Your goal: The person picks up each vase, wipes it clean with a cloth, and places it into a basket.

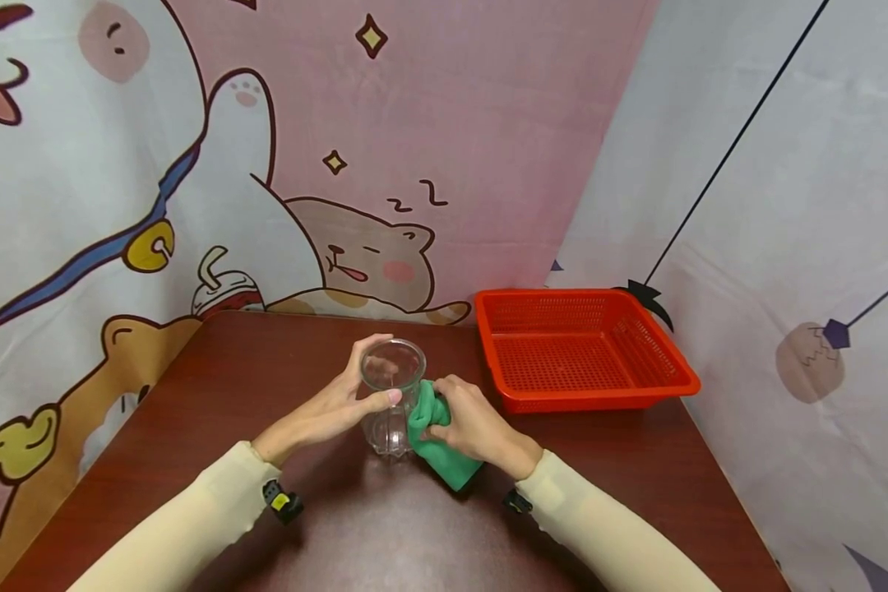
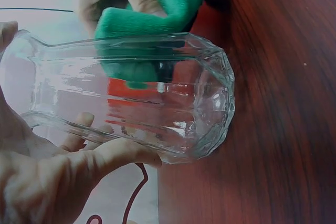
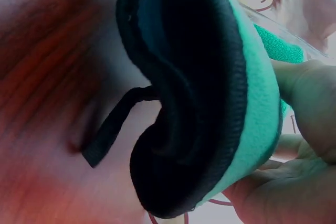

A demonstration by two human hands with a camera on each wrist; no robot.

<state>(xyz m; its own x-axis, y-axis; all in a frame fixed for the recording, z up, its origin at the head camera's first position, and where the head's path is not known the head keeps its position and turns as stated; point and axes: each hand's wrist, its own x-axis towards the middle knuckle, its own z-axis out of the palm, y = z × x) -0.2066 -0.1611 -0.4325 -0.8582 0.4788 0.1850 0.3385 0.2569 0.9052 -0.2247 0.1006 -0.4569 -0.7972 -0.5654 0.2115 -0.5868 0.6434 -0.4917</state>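
A clear ribbed glass jar [image 1: 392,395] [image 2: 136,98] stands upright on the dark wooden table [image 1: 326,510]. My left hand [image 1: 344,403] [image 2: 63,166] grips it near the rim, thumb in front and fingers behind. My right hand [image 1: 469,423] [image 3: 299,150] holds a folded green cloth [image 1: 432,436] [image 2: 157,14] [image 3: 247,103] and presses it against the jar's right side. The cloth has a dark edge and a black loop [image 3: 113,124] hanging down.
An empty red plastic basket [image 1: 577,349] sits at the table's back right. A cartoon-printed curtain [image 1: 266,148] hangs behind and to both sides. Both arms wear cream sleeves [image 1: 192,510] with small wrist devices.
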